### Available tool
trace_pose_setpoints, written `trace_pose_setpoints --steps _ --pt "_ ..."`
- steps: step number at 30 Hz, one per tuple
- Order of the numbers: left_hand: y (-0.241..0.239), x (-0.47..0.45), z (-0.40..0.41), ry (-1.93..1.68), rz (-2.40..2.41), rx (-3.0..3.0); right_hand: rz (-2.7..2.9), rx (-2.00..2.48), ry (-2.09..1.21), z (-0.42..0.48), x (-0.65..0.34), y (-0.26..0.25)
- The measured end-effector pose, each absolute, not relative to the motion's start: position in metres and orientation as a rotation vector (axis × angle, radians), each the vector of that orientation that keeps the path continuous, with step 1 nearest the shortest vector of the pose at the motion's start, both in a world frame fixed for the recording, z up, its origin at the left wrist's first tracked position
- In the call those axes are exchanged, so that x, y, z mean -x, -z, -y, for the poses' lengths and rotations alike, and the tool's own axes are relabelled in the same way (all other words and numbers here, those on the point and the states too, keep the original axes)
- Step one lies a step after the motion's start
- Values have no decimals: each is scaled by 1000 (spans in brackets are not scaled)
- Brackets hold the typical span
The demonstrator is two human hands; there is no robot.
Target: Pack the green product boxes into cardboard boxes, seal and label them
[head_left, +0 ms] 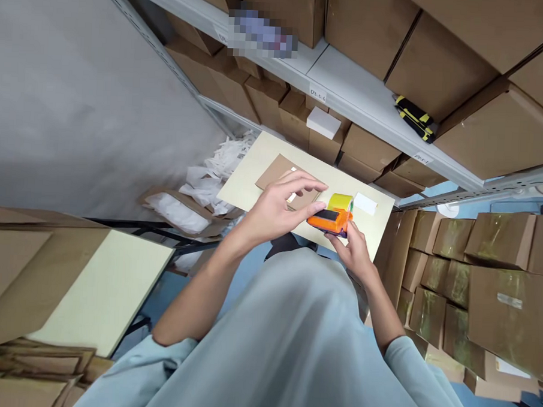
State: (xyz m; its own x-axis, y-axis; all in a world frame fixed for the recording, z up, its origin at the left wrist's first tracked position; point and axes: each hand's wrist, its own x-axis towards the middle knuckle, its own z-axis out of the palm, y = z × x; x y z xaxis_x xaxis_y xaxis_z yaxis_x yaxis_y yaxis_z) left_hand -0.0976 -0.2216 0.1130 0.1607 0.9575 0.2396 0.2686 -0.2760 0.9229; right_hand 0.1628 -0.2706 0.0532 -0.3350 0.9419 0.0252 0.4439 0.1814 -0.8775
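Note:
An orange tape dispenser [332, 219] with a roll of yellowish tape [341, 202] is held over the near edge of a pale table [245, 181]. My right hand [354, 250] grips it from below and behind. My left hand [278, 207] pinches its near end, thumb underneath, other fingers curled above it. A flat brown cardboard piece [275, 170] lies on the table just beyond my left hand. A small white label [365, 203] lies to the right of the dispenser.
Metal shelving [348, 93] with brown cartons runs behind the table; a yellow-black tool [414, 118] and a white box [323, 122] sit on it. Taped cartons [475, 278] are stacked at right. Crumpled white paper [209, 177] fills a box at left. Another pale table [101, 289] with cartons stands near left.

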Motion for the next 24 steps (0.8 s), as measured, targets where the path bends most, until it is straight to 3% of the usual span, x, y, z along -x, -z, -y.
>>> trace_pose_setpoints --steps 5,12,19,24 --pt "-106 103 223 -1052 -1078 -1687 2093 1272 -923 271 -178 -66" --pt "-30 95 268 -1287 -1278 -1256 2242 1336 -959 281 -192 -56" --pt "108 87 330 -1303 -1592 -866 2408 1737 -1257 314 -234 17" --pt "212 69 341 -1276 -1598 -549 2534 1917 -1167 311 -223 102"
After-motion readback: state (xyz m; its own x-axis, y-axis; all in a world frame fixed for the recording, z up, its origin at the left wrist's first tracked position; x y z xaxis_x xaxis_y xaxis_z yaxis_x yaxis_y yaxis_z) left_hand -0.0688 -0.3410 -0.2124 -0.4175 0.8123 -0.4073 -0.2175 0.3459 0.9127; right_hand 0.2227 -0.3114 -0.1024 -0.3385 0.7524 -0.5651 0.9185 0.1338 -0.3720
